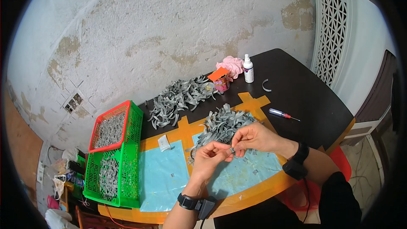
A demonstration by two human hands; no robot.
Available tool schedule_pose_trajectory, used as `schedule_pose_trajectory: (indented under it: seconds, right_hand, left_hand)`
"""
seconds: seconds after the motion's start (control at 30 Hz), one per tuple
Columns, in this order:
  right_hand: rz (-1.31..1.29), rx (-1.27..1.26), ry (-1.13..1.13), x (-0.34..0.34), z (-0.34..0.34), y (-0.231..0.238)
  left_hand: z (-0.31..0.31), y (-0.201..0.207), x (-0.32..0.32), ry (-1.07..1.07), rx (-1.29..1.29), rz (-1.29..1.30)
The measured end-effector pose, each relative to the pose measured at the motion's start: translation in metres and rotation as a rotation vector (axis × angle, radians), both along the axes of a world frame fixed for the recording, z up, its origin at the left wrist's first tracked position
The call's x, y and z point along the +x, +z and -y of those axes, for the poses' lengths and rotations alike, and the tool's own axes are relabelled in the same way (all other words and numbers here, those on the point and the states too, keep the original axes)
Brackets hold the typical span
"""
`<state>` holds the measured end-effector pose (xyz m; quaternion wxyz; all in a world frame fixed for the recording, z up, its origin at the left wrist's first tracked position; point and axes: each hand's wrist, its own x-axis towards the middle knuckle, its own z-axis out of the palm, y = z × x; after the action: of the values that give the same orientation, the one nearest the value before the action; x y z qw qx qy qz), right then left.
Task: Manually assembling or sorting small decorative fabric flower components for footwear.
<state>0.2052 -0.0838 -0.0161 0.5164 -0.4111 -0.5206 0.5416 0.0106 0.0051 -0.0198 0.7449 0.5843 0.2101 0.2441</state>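
Note:
My left hand (210,157) and my right hand (257,138) meet over the near part of the table. Both are closed, with their fingertips pinching one small grey piece (232,149) between them; its exact kind is too small to make out. Just beyond the hands lies a heap of curved grey strips (224,123), partly hidden by my fingers. Under the hands a light blue sheet (164,182) covers the tabletop, held by orange tape (237,196). A few tiny grey bits (255,171) are scattered on the sheet.
At left, a red basket (111,112) of small grey pieces rests on a green basket (131,165) holding more. Farther back lie another strip heap (178,99), a tin (221,85), pink cloth (231,65), and a white spray bottle (249,72). A screwdriver (280,113) lies right.

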Motion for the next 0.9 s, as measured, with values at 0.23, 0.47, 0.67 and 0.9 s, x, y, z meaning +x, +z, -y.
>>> schedule_pose_trajectory:
  seconds: [0.23,0.47,0.67,0.9]
  right_hand:
    - [-0.014,-0.008,-0.106,-0.007,-0.002,-0.007]
    - [-0.013,0.032,-0.204,-0.019,-0.002,-0.013]
    - [-0.020,0.095,-0.264,-0.021,-0.003,-0.019]
    - [-0.138,0.047,-0.286,-0.013,-0.003,-0.007]
  left_hand:
    - [0.000,-0.010,0.005,0.095,0.092,0.035]
    - [0.007,-0.012,0.009,0.234,0.266,-0.009]
    - [0.010,-0.010,0.011,0.278,0.392,-0.033]
    - [-0.001,-0.004,0.005,0.235,0.228,0.093]
